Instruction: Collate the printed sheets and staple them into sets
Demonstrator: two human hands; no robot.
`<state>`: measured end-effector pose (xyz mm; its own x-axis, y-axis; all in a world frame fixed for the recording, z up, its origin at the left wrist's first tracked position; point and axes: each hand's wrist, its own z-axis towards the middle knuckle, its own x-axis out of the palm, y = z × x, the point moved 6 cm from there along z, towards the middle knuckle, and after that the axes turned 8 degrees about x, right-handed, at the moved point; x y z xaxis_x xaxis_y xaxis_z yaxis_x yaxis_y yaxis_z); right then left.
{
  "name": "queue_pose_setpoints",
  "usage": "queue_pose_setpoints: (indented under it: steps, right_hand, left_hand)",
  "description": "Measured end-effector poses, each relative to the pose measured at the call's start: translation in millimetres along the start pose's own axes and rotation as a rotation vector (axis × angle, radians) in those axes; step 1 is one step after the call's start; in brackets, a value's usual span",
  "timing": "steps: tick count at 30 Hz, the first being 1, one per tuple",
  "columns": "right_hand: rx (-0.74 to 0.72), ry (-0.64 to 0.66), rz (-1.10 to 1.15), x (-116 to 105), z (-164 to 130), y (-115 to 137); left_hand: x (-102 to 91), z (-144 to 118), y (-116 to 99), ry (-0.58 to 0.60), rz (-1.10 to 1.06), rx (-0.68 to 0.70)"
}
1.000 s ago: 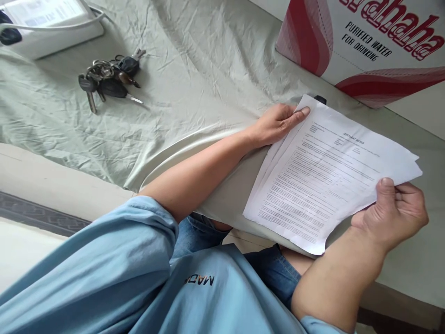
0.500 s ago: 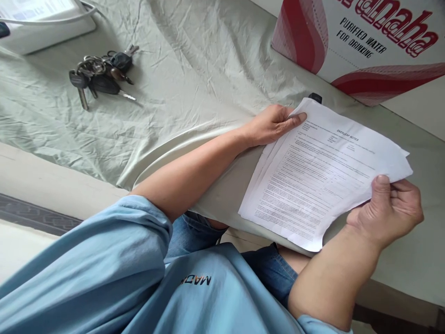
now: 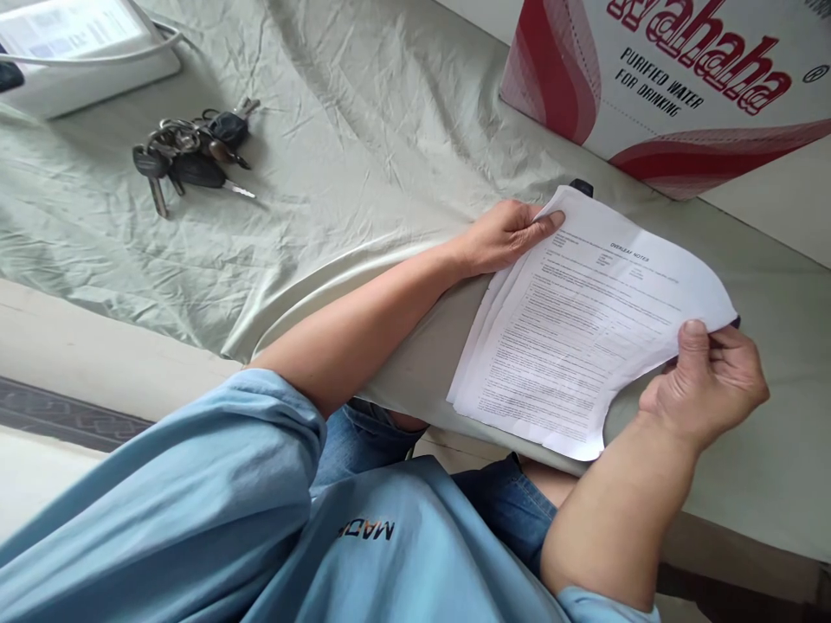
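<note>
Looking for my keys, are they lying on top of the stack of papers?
No, the keys lie on the green cloth, apart from the papers.

Right hand point(image 3: 705, 385) drawn inward toward the left across the past second, bowing upward the right edge of the stack of white printed paper sheets point(image 3: 584, 320); fanned corners on that side now gathered under the thumb, sheets more squarely aligned.
</note>
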<state>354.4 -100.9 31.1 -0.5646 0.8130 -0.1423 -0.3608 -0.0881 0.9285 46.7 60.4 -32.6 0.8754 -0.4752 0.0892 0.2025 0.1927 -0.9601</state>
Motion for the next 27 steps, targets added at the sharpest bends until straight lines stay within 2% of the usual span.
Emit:
queue_pose_setpoints:
  steps: [9, 12, 15, 18, 21, 24, 27]
  right_hand:
    - [0.023, 0.045, -0.038, 3, 0, -6]
    - [0.105, 0.158, -0.125, -3, 4, -15]
    - [0.312, 0.335, -0.188, -15, 5, -26]
    - [0.529, 0.474, -0.196, -30, 1, -28]
    - [0.583, 0.545, -0.104, -36, -3, -20]
    - [0.606, 0.581, 0.019, -25, -14, -14]
    - [0.554, 0.533, 0.057, -5, -26, -8]
  left_hand:
    - [-1.7, 5, 3, 0.003, 0.014, 0.005]
    - [-4.9, 5, 4, -0.017, -0.002, 0.021]
    - [-3.7, 4, 5, -0.011, -0.019, 0.015]
    - [-6.2, 5, 12, -0.104, -0.116, -0.012]
    - [-12.2, 11, 21, -0.236, -0.218, -0.006]
    - [-17.5, 15, 21, -0.349, -0.268, 0.037]
    - [-13.6, 13, 15, -0.341, -0.295, 0.050]
